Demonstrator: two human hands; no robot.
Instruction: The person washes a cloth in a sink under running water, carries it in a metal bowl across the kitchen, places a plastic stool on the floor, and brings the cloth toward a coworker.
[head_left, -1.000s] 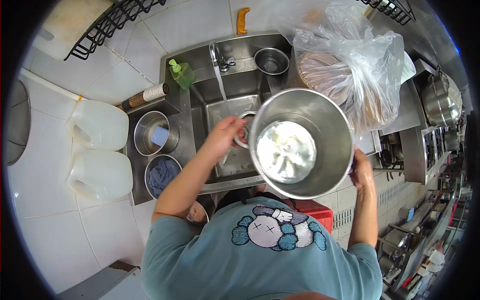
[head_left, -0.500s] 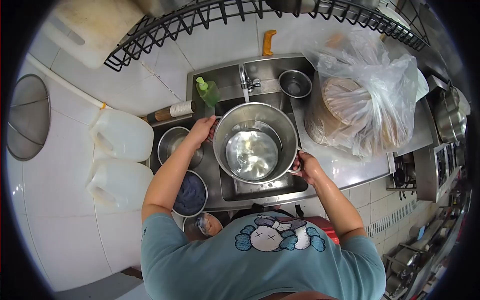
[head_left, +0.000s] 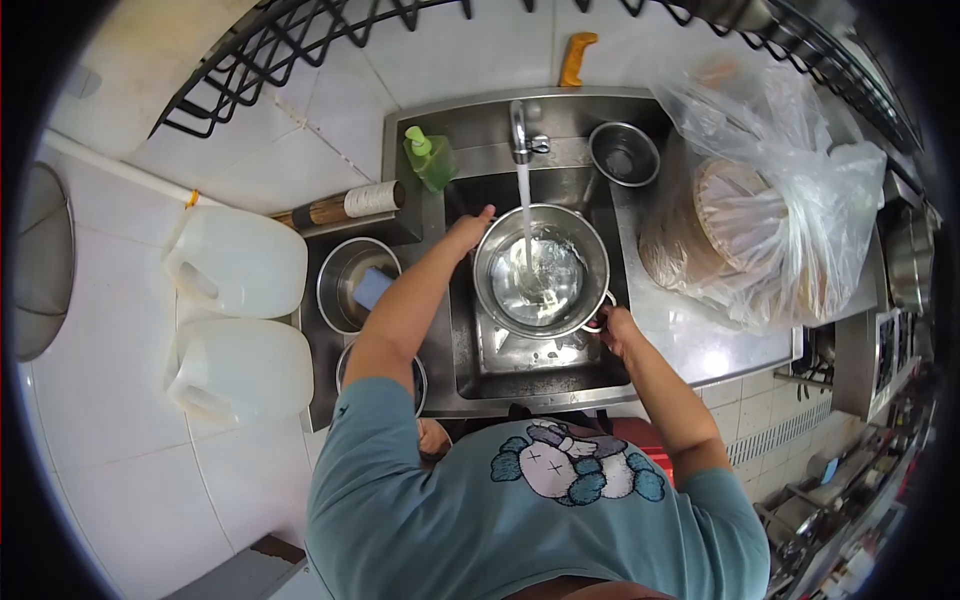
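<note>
A two-handled steel pot (head_left: 596,262) with clear water in it is low in the sink (head_left: 535,386), under the running tap (head_left: 519,140). The stream falls straight into the water. On the pot's right side, my right hand (head_left: 617,329) has its fingers closed round the loop handle. My left hand (head_left: 470,233) is at the pot's opposite side, thumb up along the rim and fingers curled down where the other handle is; that handle is mostly hidden. Whether the pot touches the sink bottom I cannot tell.
Left of the sink are a steel pot (head_left: 325,290) with a blue sponge (head_left: 372,288), two white jugs (head_left: 240,262) and a green soap bottle (head_left: 430,160). At the right stand a small metal bowl (head_left: 625,155) and a bulky plastic-wrapped bundle (head_left: 770,225). A black rack (head_left: 300,45) hangs above.
The pot has gone down and away from me into the sink, both hands moving with it. Water now pours from the tap into it. My view has shifted slightly.
</note>
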